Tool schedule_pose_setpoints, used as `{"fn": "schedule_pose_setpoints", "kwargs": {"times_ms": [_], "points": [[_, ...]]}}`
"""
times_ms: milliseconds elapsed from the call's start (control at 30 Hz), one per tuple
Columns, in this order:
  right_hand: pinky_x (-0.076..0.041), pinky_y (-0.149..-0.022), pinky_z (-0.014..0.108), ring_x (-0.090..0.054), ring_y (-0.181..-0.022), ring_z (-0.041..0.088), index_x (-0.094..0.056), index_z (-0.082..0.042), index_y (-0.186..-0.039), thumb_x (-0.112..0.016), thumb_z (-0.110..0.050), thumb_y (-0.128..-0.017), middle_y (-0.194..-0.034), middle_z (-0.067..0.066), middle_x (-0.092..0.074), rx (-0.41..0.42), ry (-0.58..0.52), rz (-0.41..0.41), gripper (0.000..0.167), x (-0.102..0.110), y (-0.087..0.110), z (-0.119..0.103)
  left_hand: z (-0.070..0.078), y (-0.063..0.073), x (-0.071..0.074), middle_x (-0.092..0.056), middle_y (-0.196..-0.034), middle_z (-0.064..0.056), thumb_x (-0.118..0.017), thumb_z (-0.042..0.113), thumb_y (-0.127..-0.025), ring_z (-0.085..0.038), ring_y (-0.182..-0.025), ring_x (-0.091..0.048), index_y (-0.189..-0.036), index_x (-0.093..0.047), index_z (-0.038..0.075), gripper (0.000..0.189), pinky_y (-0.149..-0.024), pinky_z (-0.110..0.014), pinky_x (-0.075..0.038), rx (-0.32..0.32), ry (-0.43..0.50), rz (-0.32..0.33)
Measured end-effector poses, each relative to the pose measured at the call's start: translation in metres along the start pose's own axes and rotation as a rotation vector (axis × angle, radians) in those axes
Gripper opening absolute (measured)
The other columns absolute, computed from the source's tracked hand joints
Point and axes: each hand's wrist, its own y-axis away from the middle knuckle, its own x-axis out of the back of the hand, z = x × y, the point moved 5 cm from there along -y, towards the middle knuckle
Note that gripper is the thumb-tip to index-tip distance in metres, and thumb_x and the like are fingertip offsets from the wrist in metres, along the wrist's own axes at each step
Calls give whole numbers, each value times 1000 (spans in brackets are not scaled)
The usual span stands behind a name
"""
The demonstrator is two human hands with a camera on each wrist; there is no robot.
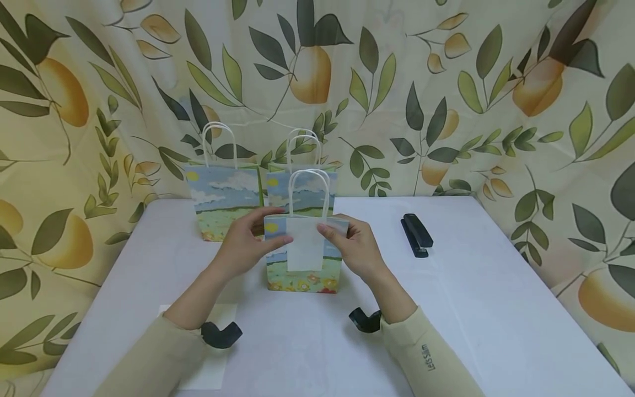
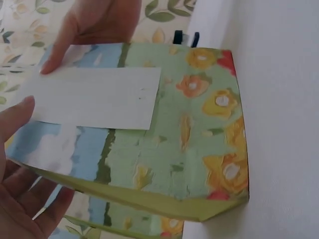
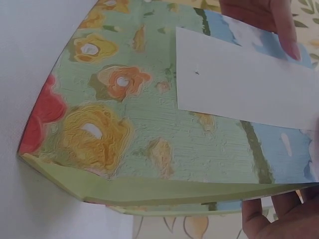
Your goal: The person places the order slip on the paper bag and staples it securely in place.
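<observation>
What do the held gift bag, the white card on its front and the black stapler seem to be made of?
The gift bag: probably stiff printed paper, given its crisp folds; its front looks lightly textured. The white card: matte paper or thin cardstock, flat with clean-cut edges. The stapler: plastic or painted metal, smooth and black; too small to tell which.

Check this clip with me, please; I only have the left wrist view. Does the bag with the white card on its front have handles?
Observer: Yes, white handles rise from the front bag's top in the head view.
Operator: How many other bags are there?
Observer: Two: a left rear bag and a right rear bag, both standing.
Operator: Anything near the left sleeve?
Observer: A white sheet on the table, partly hidden by the left sleeve.
</observation>
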Motion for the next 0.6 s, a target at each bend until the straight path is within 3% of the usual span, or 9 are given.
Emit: {"fn": "schedule_pose_setpoints", "kwargs": {"times_ms": [67, 167, 233, 300, 600], "points": [[-61, -87, 38, -74, -100, 20, -74, -9, -120, -70, -29, -101, -118, 12, -77, -1, 0, 0, 29, 0, 0, 0, -1, -3, -2, -67, -101, -2, -84, 42, -87, -19, -89, -69, -133, -67, 26, 52, -78, -36, -57, 4, 38, 15], [-61, -87, 38, -75, -100, 20, -74, -8, -121, -70, -29, -101, -118, 13, -77, 1, -3, -3, 29, 1, 0, 1, -1, -5, -5, -44, -62, -2, -83, 39, -89, -14, -58, -45, -100, -73, 14, 29, -57, -28, -40, -3, 96, 21], [-61, -86, 37, -75, -99, 19, -74, -8, -120, -70, -29, -101, -117, 13, -77, -3, -3, -1, 29, 1, 0, 1, -1, -6, -7, -35, -55, 0, -81, 36, -91, -14, -52, -33, -81, -66, 8, 34, -52, -27, -31, -20, 134, 10], [-61, -85, 37, -75, -98, 19, -74, -7, -120, -70, -27, -101, -117, 14, -77, -4, -2, -1, 28, 1, 0, 1, 0, -6, -8, -34, -53, 1, -79, 35, -93, -13, -50, -30, -69, -57, 5, 44, -51, -27, -28, -35, 157, -4], [-60, -87, 36, -74, -99, 17, -73, -5, -120, -69, -22, -101, -118, 14, -77, 10, 16, -12, 26, 2, 1, -1, 1, -4, -9, -37, -53, 0, -78, 37, -94, -13, -50, -33, -66, -59, 7, 45, -50, -27, -28, -31, 167, 1]]}}
